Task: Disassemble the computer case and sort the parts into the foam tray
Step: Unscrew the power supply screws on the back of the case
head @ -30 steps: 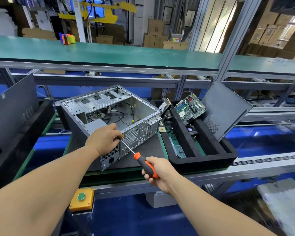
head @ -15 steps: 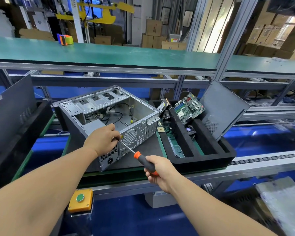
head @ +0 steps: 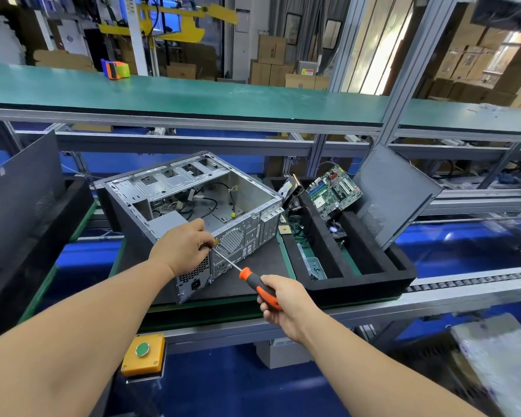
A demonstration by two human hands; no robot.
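Observation:
The open grey computer case (head: 241, 194) lies on its side on a dark mat, rear panel toward me. My left hand (head: 182, 246) rests on the case's near top edge, fingers curled at the screwdriver's tip; what they pinch is hidden. My right hand (head: 283, 299) grips the orange-and-black handle of a screwdriver (head: 253, 278), its shaft pointing up-left to the rear panel. The black foam tray (head: 373, 284) stands to the right, holding a green motherboard (head: 333, 192), a grey side panel (head: 394, 194) leaning in its right slot and small parts.
A yellow box with a green button (head: 143, 353) hangs below the bench's front edge. A dark panel in another foam tray (head: 18, 188) stands at the left. A green conveyor shelf (head: 193, 91) runs behind, and a roller track (head: 469, 279) runs on the right.
Both hands and the screwdriver stay at the same spot on the rear panel; only the right hand's grip on the handle has shifted slightly.

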